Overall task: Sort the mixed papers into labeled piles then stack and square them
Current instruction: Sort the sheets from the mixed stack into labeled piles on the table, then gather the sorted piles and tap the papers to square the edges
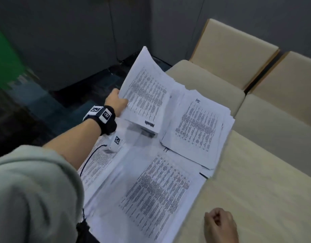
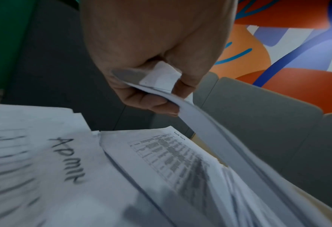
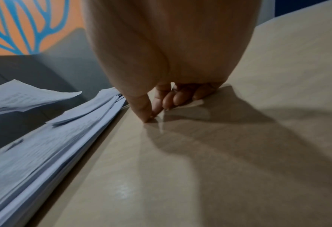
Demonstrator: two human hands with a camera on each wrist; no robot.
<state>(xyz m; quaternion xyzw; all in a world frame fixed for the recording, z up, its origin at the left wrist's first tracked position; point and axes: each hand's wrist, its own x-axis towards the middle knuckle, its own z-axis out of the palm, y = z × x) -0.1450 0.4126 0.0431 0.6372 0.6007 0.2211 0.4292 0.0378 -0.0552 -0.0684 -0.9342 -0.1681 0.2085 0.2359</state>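
My left hand [image 1: 116, 100] grips the left edge of a thick sheaf of printed sheets [image 1: 146, 92] and holds it tilted up above the piles. In the left wrist view the thumb and fingers [image 2: 155, 106] pinch that sheaf [image 2: 209, 135]. Below it lies a pile handwritten ADMIN [image 2: 68, 159], partly under my forearm [image 1: 96, 165]. A pile marked HR [image 1: 198, 123] lies at the far right, and a larger pile [image 1: 151, 190] lies nearest me. My right hand [image 1: 219, 223] rests on the table, fingers curled [image 3: 161, 107], holding nothing.
The pale wooden table [image 1: 256, 190] is bare to the right of the piles. Two beige chairs [image 1: 230, 55] [image 1: 291, 85] stand along its far side. The stacks [image 3: 44, 153] reach the table's left edge, with dark floor beyond.
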